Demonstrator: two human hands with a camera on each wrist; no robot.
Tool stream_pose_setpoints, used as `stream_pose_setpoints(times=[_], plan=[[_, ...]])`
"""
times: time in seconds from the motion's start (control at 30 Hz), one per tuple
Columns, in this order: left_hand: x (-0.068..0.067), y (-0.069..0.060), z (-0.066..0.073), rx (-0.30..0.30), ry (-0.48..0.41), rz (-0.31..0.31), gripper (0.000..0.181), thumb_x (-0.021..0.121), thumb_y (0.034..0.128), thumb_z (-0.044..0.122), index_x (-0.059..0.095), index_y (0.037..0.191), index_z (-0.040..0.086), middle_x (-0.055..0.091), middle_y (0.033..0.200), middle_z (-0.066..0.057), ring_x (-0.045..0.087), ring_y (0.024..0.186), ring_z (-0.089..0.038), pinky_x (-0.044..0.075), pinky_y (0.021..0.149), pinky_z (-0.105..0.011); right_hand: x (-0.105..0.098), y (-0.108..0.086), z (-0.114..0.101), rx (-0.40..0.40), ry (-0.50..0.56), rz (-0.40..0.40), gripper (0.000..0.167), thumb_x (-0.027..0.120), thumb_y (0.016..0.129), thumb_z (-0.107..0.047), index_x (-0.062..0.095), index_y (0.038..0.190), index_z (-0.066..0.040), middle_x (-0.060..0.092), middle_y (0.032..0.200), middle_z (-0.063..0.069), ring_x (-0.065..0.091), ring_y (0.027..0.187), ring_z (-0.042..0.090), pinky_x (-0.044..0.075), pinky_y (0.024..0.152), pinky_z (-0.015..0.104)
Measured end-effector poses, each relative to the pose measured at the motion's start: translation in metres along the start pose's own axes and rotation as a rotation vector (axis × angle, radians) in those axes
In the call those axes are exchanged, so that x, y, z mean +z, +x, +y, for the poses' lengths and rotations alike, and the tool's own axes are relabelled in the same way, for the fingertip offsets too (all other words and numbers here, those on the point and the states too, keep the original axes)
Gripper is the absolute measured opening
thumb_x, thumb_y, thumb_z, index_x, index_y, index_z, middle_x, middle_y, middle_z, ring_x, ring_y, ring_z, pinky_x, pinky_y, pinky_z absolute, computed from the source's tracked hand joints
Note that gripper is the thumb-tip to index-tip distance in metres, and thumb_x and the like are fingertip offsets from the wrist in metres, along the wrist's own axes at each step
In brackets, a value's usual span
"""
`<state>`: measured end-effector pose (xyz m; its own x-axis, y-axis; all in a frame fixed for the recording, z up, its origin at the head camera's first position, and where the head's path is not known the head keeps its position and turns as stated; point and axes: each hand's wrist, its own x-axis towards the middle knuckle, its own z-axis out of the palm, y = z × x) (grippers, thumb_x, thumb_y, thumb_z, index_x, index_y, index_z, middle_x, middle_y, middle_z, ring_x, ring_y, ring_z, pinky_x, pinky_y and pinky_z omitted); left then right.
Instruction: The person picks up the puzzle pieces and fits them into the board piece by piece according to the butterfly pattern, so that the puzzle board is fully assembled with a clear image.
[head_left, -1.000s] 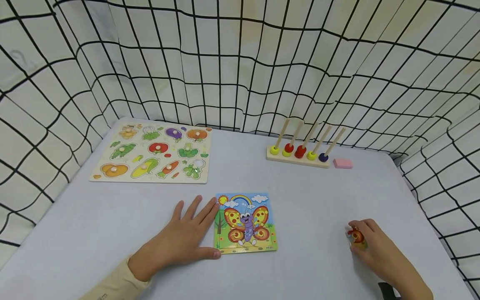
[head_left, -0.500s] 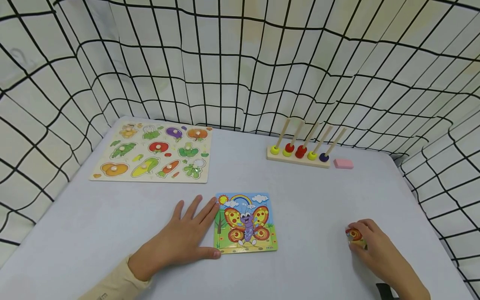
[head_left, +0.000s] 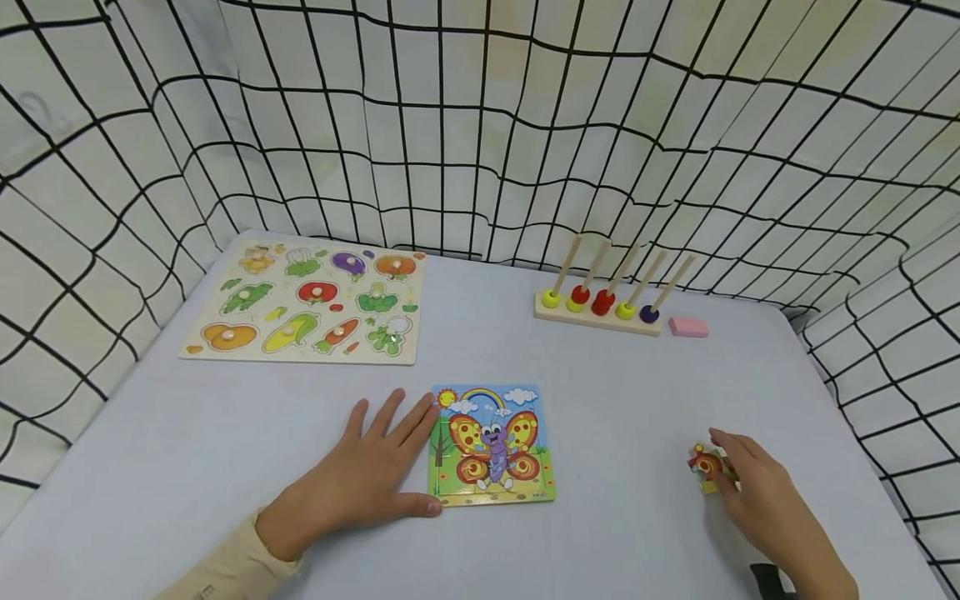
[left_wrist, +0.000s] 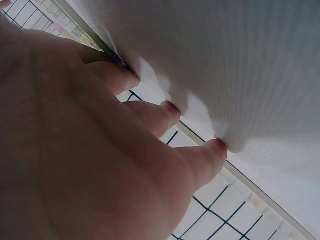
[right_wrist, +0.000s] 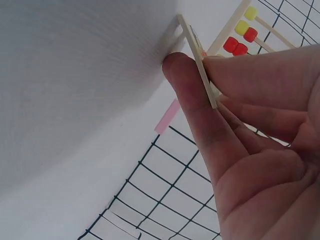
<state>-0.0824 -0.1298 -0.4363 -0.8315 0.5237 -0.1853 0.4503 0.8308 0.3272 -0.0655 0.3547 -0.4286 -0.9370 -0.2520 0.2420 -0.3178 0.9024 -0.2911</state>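
In the head view a square butterfly jigsaw puzzle (head_left: 491,445) lies flat on the white table. My left hand (head_left: 367,475) rests on the tabletop at its left side with fingers spread; the thumb and a fingertip touch or nearly touch its edge. To the right, my right hand (head_left: 765,492) holds a small jigsaw puzzle piece (head_left: 707,463) with a red and yellow swirl. The right wrist view shows the piece's thin wooden edge (right_wrist: 197,62) pinched between thumb and finger, near the table surface. Part of the piece is hidden by the fingers.
A wooden vegetable peg puzzle (head_left: 300,304) lies at the back left. At the back right stands a bead-stacking rack (head_left: 596,315) with upright pegs, next to a pink block (head_left: 688,327). Black wire mesh (head_left: 480,125) encloses the table's back and sides.
The right hand's fingers have shifted and extended on the piece, which is slightly turned and shows more of its picture. The left hand and the butterfly puzzle stay in place.
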Motion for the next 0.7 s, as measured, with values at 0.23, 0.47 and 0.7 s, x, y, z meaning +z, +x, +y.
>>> stream_pose_setpoints(times=[0.23,0.47,0.7], plan=[[-0.001,0.000,0.000,0.001,0.001,-0.002,0.118,0.071,0.0875,0.076,0.026,0.170,0.004,0.018,0.178,-0.014,0.010,0.160,-0.050,0.009,0.118,-0.080,-0.006,0.005,-0.006,0.088,0.034,-0.035,0.030,0.083,0.080,0.016,0.074,0.106,0.005,0.071,0.096,0.005,0.063,0.079,0.018,0.055,0.060,0.027],[-0.003,-0.001,0.002,0.003,-0.005,-0.007,0.119,0.070,0.0872,0.077,0.026,0.170,0.003,0.018,0.178,-0.014,0.010,0.160,-0.050,0.009,0.118,-0.081,-0.009,0.016,-0.017,0.097,0.133,-0.085,0.026,0.081,0.086,0.012,0.073,0.104,-0.006,0.073,0.091,-0.002,0.063,0.076,0.008,0.056,0.063,0.025],[-0.003,-0.001,0.002,0.008,-0.005,-0.006,0.119,0.070,0.0874,0.078,0.026,0.170,0.003,0.018,0.178,-0.014,0.011,0.160,-0.051,0.010,0.117,-0.081,-0.004,0.034,-0.038,0.134,0.335,-0.192,0.019,0.078,0.094,0.005,0.072,0.107,-0.009,0.074,0.099,-0.001,0.068,0.081,0.012,0.059,0.068,0.025]])
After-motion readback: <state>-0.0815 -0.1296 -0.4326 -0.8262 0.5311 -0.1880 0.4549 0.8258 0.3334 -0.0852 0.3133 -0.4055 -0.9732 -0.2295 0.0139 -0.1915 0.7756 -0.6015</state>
